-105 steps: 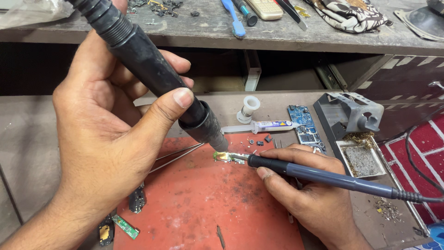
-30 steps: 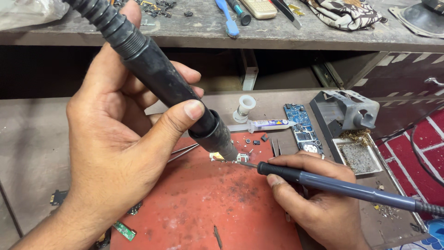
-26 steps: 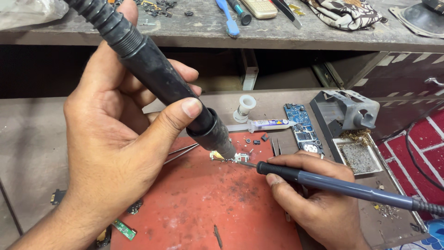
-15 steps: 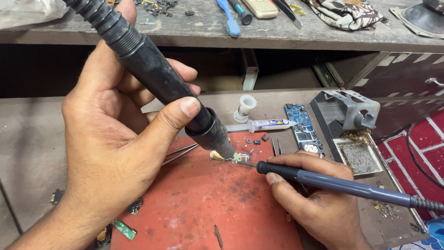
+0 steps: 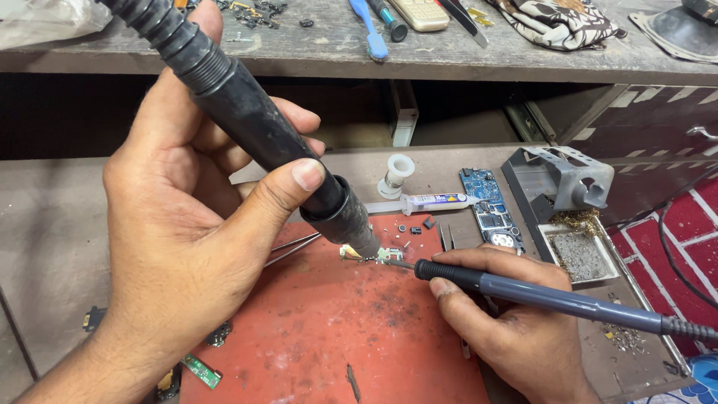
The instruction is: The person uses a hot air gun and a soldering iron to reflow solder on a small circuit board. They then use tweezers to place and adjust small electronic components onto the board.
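Two tools were brought together over a small circuit piece on the red mat.

A black hot-air wand [image 5: 247,123] was gripped firmly in the left hand [image 5: 187,224], its nozzle pointed down just above the small circuit piece [image 5: 372,254]. A grey soldering iron [image 5: 553,299] was clasped pen-like in the right hand [image 5: 508,322], its tip touching that piece, which lay near the upper edge of the red mat [image 5: 329,329]. A syringe [image 5: 434,201] and a blue board [image 5: 490,217] were lying just beyond.

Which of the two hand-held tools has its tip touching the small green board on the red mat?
The slim blue-grey soldering iron in the right hand; its tip meets the small green board, while the thick black hot-air nozzle hovers above.
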